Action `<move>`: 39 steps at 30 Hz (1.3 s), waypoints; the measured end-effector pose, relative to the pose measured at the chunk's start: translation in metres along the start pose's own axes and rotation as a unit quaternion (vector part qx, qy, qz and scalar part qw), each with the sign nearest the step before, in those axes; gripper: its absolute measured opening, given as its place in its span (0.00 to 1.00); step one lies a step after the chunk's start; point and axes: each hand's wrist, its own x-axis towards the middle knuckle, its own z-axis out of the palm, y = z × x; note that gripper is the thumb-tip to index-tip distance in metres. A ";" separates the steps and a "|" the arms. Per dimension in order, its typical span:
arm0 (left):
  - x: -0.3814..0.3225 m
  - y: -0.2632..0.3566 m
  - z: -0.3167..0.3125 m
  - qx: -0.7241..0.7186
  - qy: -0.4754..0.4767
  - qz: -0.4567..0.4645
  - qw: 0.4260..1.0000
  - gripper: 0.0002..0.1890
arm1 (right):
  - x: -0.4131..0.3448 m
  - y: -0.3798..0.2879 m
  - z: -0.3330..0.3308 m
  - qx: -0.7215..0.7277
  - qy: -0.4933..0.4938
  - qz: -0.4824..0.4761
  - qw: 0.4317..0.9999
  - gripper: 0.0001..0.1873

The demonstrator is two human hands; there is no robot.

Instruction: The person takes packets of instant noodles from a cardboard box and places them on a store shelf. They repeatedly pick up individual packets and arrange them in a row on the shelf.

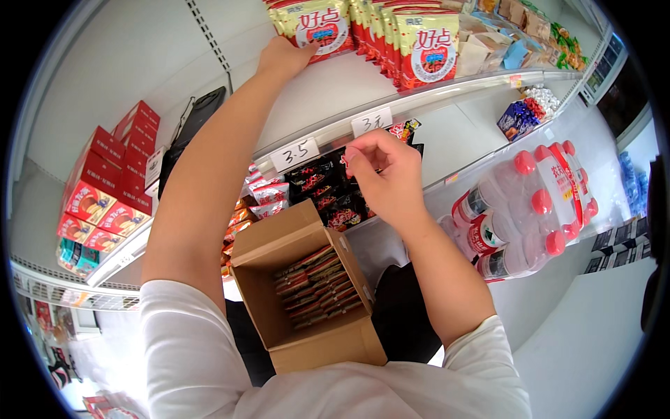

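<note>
My left hand (pixel 285 58) is on the upper shelf, gripping the left edge of a front yellow-and-red snack bag (pixel 323 23) with the thumb across its face. More bags of the same kind (pixel 426 50) stand upright in a row to its right. Before the shelf's front edge, my right hand (pixel 390 175) is raised with thumb and forefinger pinched together; nothing clearly shows in its grip. An opened cardboard box (pixel 280 235) sits between my legs, flaps folded out. Flat packets (pixel 319 285) are packed in rows inside it.
Handwritten price cards (pixel 294 154) hang on the shelf edge. Black snack packets (pixel 335 194) lie on the shelf below. Shrink-wrapped water bottles (pixel 515 214) stand at right, red cartons (pixel 107 183) at left. Paper-wrapped packets (pixel 484 44) fill the upper shelf's right end.
</note>
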 end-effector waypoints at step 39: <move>-0.312 -0.205 -0.077 -0.031 -0.192 0.209 0.958 0.07 | -0.223 0.163 0.137 -0.555 -0.738 0.048 0.380 0.24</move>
